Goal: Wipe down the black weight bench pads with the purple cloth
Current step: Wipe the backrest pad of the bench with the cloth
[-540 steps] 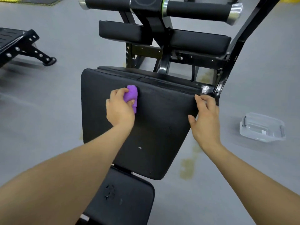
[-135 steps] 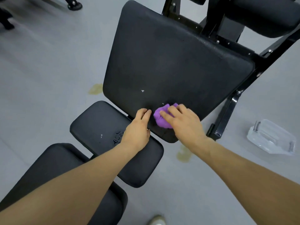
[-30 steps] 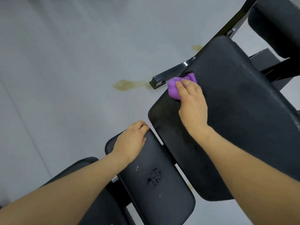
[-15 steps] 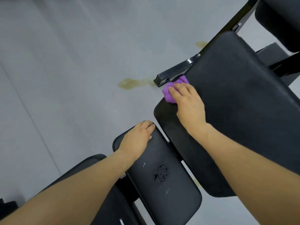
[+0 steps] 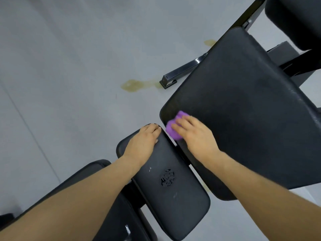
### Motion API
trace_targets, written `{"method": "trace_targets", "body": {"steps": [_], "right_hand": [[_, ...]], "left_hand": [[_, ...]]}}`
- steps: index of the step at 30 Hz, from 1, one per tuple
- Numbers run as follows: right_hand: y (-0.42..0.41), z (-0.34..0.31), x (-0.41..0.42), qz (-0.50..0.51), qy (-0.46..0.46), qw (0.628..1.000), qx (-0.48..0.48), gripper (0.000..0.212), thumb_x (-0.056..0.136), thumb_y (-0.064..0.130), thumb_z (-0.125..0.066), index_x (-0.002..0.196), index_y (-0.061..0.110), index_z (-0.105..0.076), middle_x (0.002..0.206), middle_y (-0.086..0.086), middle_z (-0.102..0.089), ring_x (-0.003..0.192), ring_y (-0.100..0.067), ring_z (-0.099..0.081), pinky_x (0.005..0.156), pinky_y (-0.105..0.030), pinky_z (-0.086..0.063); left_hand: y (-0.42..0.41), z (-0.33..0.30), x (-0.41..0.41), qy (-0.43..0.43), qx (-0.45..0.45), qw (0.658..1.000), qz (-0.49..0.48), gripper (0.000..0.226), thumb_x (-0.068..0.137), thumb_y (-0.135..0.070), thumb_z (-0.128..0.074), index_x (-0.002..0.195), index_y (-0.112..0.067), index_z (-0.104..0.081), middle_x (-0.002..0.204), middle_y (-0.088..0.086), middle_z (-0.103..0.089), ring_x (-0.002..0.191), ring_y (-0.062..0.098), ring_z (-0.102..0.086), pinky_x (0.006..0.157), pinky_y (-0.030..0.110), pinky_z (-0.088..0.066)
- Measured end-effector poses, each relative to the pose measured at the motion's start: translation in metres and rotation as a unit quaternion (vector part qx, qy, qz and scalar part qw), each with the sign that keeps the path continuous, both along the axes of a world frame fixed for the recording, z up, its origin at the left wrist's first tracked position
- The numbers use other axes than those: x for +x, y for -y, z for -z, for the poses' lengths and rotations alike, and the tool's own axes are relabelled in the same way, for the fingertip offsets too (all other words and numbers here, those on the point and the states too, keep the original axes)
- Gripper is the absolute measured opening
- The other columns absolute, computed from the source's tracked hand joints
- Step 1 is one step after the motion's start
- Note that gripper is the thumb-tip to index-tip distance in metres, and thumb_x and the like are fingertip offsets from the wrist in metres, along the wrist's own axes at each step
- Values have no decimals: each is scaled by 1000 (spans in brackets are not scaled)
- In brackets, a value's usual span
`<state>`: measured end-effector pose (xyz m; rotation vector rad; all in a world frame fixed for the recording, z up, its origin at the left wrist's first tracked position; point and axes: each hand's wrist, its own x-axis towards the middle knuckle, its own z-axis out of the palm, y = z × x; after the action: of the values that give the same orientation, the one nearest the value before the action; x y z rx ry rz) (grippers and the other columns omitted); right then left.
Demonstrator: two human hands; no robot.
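Head view: a pale grey floor (image 5: 60,66) carries a yellowish stain (image 5: 133,85) beside a black metal foot (image 5: 182,72) of the bench frame. The large black back pad (image 5: 251,110) slants across the right side, and a smaller seat pad (image 5: 173,185) lies just below it, with a few water drops on it. The right hand (image 5: 196,136) presses the bunched purple cloth (image 5: 173,127) against the lower corner of the back pad, its fingers curled over the cloth. The left hand (image 5: 142,143) rests flat on the seat pad's upper end, its fingers straight and holding nothing.
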<state>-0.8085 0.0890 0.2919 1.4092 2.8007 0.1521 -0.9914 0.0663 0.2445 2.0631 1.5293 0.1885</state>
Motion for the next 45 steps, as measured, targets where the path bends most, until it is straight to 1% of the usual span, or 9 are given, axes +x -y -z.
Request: {"method": "trace_targets", "body": {"steps": [5, 10, 15, 21, 26, 30, 38, 41, 45], "right_hand": [[-36, 4, -36, 45, -25, 999, 10, 48, 74, 10, -27, 90, 8, -72, 90, -8, -69, 91, -29, -66, 80, -34, -55], [57, 0, 35, 28, -2, 1000, -10, 43, 80, 6, -36, 108, 10, -69, 110, -8, -67, 111, -26, -53, 99, -36, -41], [46, -6, 30, 37, -18, 999, -12, 46, 76, 9, -33, 98, 12, -73, 103, -6, -70, 100, -26, -66, 87, -34, -52], [-20, 12, -34, 82, -40, 996, 18, 24, 71, 8, -60, 92, 10, -72, 97, -7, -68, 100, -28, -64, 86, -34, -51], [58, 6, 25, 24, 6, 999, 24, 42, 81, 8, -36, 106, 10, -70, 109, -8, -68, 105, -30, -62, 98, -37, -38], [90, 4, 53, 40, 19, 999, 16, 41, 82, 11, -38, 104, 13, -72, 108, -6, -68, 103, -28, -62, 97, -35, -38], [2, 19, -23, 79, -5, 996, 30, 27, 76, 11, -50, 91, 13, -73, 103, -7, -68, 100, -27, -63, 89, -34, -50], [38, 17, 5, 61, 1, 998, 35, 40, 79, 11, -37, 98, 13, -72, 108, -6, -67, 106, -27, -58, 93, -36, -47], [106, 12, 55, 57, 11, 998, 31, 41, 82, 9, -37, 105, 13, -70, 110, -8, -67, 111, -26, -45, 100, -37, -37]], "left_hand": [[-1, -4, 0, -8, 9, 1000, 5, 43, 97, -14, -43, 140, -16, -39, 146, -5, -35, 133, 15, -33, 103, 28, -36], [-2, -8, 1, -14, -3, 1000, 3, 43, 98, -14, -41, 141, -16, -37, 146, -4, -35, 132, 16, -33, 102, 26, -34], [-3, -8, 2, -16, -7, 1000, 3, 44, 97, -13, -43, 141, -16, -38, 143, -3, -38, 130, 17, -36, 101, 27, -36], [-2, -8, 3, -23, 2, 1000, 8, 42, 96, -12, -46, 137, -14, -43, 141, -3, -40, 127, 19, -38, 100, 29, -37], [-3, -11, 4, -33, 1, 999, 9, 42, 97, -14, -42, 139, -15, -40, 143, -2, -38, 129, 19, -37, 100, 28, -35], [-2, -11, 3, -35, -2, 999, 10, 42, 98, -14, -40, 140, -15, -39, 143, -2, -37, 129, 18, -36, 101, 26, -35], [-2, -12, 5, -36, -3, 999, 7, 39, 94, -12, -47, 133, -14, -46, 136, -2, -42, 125, 21, -39, 97, 33, -41], [-1, -13, 7, -53, -4, 999, 8, 41, 96, -12, -44, 137, -13, -42, 140, -1, -39, 126, 21, -38, 97, 32, -39], [2, -15, 8, -76, 1, 997, 10, 41, 99, -12, -37, 140, -12, -37, 143, 0, -35, 129, 21, -34, 96, 30, -39]]}}
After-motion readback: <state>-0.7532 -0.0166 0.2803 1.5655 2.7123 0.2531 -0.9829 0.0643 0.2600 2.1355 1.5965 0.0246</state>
